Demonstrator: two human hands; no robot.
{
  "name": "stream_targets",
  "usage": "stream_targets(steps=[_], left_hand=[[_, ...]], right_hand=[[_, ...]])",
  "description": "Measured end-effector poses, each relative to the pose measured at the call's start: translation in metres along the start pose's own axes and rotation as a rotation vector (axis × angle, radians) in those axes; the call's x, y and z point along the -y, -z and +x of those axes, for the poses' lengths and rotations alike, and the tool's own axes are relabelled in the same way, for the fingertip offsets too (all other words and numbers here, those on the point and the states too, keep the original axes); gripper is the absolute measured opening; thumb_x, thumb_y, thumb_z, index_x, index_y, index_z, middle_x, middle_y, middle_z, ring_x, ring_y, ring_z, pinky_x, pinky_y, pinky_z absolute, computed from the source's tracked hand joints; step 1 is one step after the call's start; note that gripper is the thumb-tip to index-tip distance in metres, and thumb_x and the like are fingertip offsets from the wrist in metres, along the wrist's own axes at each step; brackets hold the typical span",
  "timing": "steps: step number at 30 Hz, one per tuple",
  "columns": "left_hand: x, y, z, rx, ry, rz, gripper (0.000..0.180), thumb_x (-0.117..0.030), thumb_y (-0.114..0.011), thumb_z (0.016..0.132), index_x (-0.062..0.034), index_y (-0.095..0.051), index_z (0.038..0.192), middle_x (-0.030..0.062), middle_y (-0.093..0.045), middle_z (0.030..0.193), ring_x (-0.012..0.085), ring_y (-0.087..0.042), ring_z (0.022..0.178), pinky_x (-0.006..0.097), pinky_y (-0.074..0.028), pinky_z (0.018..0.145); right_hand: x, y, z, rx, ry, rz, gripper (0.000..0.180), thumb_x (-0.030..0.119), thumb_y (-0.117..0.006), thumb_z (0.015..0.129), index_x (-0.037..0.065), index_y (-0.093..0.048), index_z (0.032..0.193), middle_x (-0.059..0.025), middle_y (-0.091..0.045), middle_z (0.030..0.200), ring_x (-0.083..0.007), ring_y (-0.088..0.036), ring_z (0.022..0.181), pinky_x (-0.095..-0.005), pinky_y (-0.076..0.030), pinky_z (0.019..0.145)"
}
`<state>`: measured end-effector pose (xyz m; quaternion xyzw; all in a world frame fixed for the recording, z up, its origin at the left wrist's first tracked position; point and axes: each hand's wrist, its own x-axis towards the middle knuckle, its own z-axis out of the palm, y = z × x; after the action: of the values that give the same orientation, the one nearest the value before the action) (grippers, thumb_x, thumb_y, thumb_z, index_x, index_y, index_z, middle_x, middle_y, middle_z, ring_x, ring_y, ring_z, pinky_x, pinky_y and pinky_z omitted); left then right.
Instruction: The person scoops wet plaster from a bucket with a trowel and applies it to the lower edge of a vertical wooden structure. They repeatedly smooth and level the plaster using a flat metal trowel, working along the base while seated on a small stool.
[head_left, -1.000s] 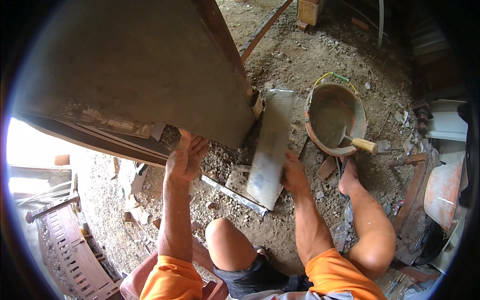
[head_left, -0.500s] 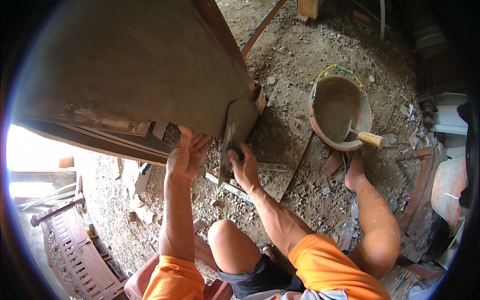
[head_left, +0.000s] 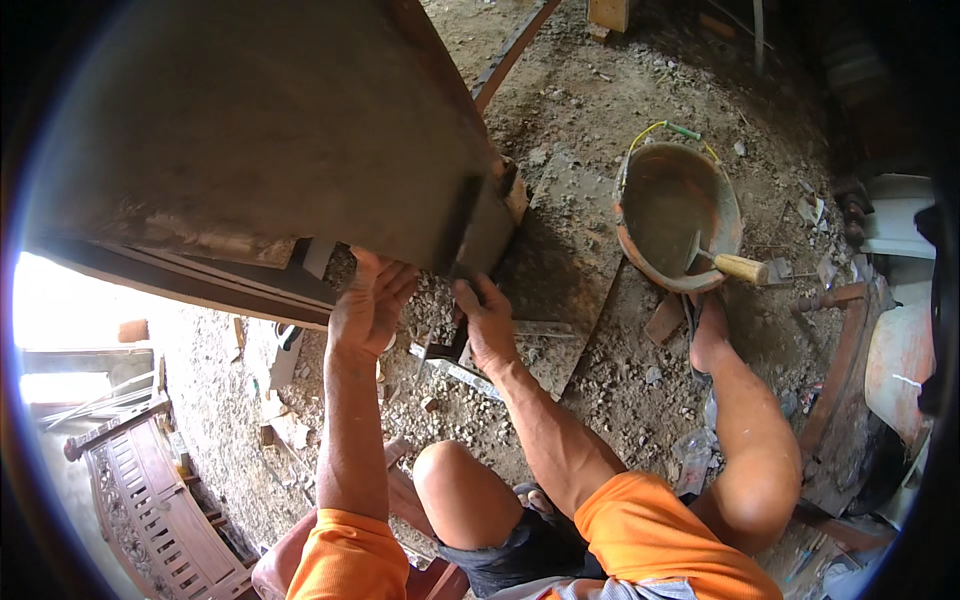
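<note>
My left hand [head_left: 368,300] presses, fingers spread, against the lower edge of a large grey plastered surface [head_left: 250,120] that fills the upper left. My right hand [head_left: 487,325] grips the bottom end of a flat grey board [head_left: 488,232]. The board stands upright against the lower right corner of that surface, edge toward me. The two hands are about a hand's width apart. Below them a thin metal strip [head_left: 455,370] lies on the rubble.
An orange bucket [head_left: 628,240] of grey mortar, a wooden-handled trowel [head_left: 740,268] in it, stands to the right by my bare foot [head_left: 708,335]. A flat grey sheet [head_left: 570,260] lies on the stony ground. A carved wooden bench [head_left: 150,500] is at the lower left.
My right hand lifted the flat grey board from the ground and brought it left and up against the corner of the plastered surface. My left hand stayed on the lower edge.
</note>
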<state>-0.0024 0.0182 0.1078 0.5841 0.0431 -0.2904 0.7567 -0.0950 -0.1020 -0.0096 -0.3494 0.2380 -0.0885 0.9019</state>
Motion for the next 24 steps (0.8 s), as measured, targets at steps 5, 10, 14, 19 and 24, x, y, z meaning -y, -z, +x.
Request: stream_targets(steps=[5, 10, 14, 19, 24], left_hand=[[-0.002, 0.002, 0.001, 0.008, -0.008, 0.017, 0.105, -0.067, -0.073, 0.086, 0.0064, -0.04, 0.153, 0.0251, -0.04, 0.161, 0.041, -0.034, 0.15, 0.051, -0.032, 0.122], [-0.001, 0.0, 0.001, -0.081, 0.027, -0.015, 0.108, -0.066, -0.072, 0.088, 0.0101, -0.036, 0.154, 0.0283, -0.036, 0.162, 0.0427, -0.031, 0.153, 0.052, -0.03, 0.124], [0.0, 0.002, 0.0, -0.024, 0.0, 0.019, 0.11, -0.066, -0.071, 0.088, 0.0127, -0.033, 0.154, 0.0306, -0.033, 0.163, 0.0442, -0.031, 0.153, 0.053, -0.029, 0.124], [0.001, 0.006, 0.002, -0.016, -0.003, 0.018, 0.091, -0.064, -0.073, 0.087, 0.0024, -0.05, 0.145, 0.0231, -0.052, 0.151, 0.04, -0.047, 0.14, 0.053, -0.042, 0.114], [-0.002, 0.006, 0.001, 0.017, -0.024, 0.102, 0.107, -0.069, -0.07, 0.086, 0.0056, -0.037, 0.156, 0.0271, -0.034, 0.164, 0.0424, -0.032, 0.153, 0.055, -0.03, 0.123]], right_hand=[[0.021, -0.015, -0.015, 0.179, 0.378, -0.19, 0.03, 0.024, -0.068, 0.105, 0.006, -0.068, 0.13, 0.0059, -0.066, 0.096, -0.0032, -0.054, 0.079, -0.0214, -0.048, 0.072], [0.003, 0.01, 0.0, 0.075, -0.024, 0.338, 0.032, 0.025, -0.07, 0.104, 0.007, -0.067, 0.13, 0.0042, -0.065, 0.091, -0.0053, -0.056, 0.075, -0.0233, -0.05, 0.068], [0.002, 0.014, 0.01, 0.064, -0.039, 0.257, 0.03, 0.023, -0.07, 0.104, 0.007, -0.068, 0.128, 0.0055, -0.064, 0.089, -0.0049, -0.054, 0.073, -0.0232, -0.049, 0.066], [0.044, -0.013, 0.0, 0.134, 0.17, -0.157, 0.029, 0.022, -0.069, 0.103, 0.007, -0.07, 0.128, 0.0027, -0.068, 0.098, -0.0036, -0.058, 0.083, -0.0234, -0.05, 0.074], [0.062, -0.023, -0.016, 0.305, 0.336, -0.176, 0.033, 0.021, -0.071, 0.101, 0.003, -0.069, 0.129, -0.0034, -0.071, 0.111, -0.0112, -0.062, 0.102, -0.0292, -0.051, 0.092]])
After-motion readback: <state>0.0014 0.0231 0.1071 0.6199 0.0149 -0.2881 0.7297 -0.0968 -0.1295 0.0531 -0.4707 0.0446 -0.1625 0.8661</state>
